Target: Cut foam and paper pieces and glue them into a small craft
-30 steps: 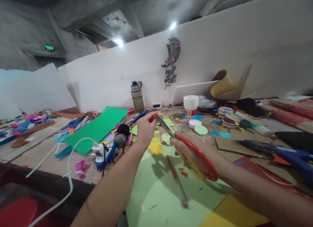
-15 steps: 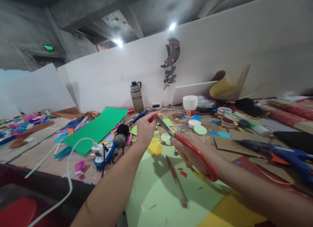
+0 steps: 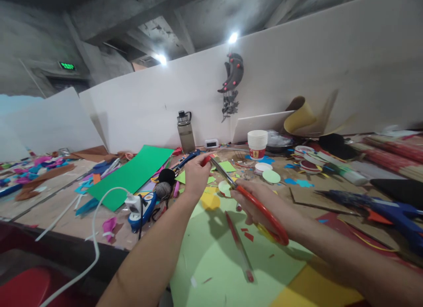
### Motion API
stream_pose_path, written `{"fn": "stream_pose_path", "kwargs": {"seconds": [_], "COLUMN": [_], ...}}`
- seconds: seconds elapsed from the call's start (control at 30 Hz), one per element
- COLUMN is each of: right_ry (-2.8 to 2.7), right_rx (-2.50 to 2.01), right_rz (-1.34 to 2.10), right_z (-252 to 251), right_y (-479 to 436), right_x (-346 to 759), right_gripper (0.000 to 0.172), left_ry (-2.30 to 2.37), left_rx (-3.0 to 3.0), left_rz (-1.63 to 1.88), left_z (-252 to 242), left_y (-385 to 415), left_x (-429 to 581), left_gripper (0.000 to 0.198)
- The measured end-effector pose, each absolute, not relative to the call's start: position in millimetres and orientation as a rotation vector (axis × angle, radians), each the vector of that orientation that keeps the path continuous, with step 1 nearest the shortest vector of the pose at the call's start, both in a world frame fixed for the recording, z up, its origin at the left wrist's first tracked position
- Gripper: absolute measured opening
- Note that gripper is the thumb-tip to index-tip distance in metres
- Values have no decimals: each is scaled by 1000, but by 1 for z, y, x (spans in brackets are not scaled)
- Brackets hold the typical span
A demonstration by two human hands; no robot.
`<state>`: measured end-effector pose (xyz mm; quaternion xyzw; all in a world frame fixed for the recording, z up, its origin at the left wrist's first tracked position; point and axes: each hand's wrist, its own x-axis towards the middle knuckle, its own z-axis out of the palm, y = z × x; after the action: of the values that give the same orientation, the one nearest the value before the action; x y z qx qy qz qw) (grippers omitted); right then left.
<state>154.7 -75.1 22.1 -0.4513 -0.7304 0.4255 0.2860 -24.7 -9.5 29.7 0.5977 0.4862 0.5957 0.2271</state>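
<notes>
My right hand [image 3: 261, 208] is wrapped round the red and yellow handles of a pair of scissors [image 3: 256, 203], whose metal blades point up and left. My left hand [image 3: 196, 175] pinches a small red scrap of paper [image 3: 207, 159] right at the blade tips. Both hands hover above a light green sheet [image 3: 218, 254] on the table. A red pen [image 3: 238, 245] lies on that sheet below the hands, among tiny red offcuts.
A dark green sheet [image 3: 132, 172], a white charger with cable [image 3: 134, 203], a water bottle [image 3: 185, 131], stacked paper cups [image 3: 257, 144], round paper discs [image 3: 271, 176], cardboard [image 3: 317, 197] and a blue glue gun [image 3: 386, 210] crowd the table. White boards [image 3: 297, 78] wall the back.
The scissor handles have closed a little and shifted slightly left. My left hand still holds the red scrap at the blade tips.
</notes>
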Motion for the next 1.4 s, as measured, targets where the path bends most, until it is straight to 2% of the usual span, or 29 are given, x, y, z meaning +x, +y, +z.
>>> {"fn": "stream_pose_path", "kwargs": {"seconds": [0.17, 0.33, 0.43, 0.53, 0.73, 1.0, 1.4], "right_ry": [-2088, -2041, -2041, -2051, -2166, -2188, -2238], "right_rx": [-1097, -1195, -1343, -1405, -1475, -1533, -1594], "right_rz": [983, 1032, 627, 194, -113, -278, -288], "right_z": [29, 37, 42, 41, 30, 29, 37], "right_y": [-77, -68, -58, -48, -41, -44, -48], "right_x": [159, 165, 173, 180, 182, 181, 183], "right_gripper": [23, 26, 29, 41, 48, 46, 46], "left_ry": [1321, 1203, 1131, 1051, 947, 942, 987], "left_rx": [1557, 1410, 1360, 1311, 1169, 1040, 1089], "left_rz": [1694, 1714, 1685, 1641, 1595, 1611, 1587], "left_z": [32, 35, 39, 43, 46, 48, 47], "left_y": [-6, 0, 1, -2, -3, -3, -3], "left_x": [-30, -38, -41, -40, -41, -41, -40], "left_gripper": [23, 27, 29, 29, 28, 30, 34]}}
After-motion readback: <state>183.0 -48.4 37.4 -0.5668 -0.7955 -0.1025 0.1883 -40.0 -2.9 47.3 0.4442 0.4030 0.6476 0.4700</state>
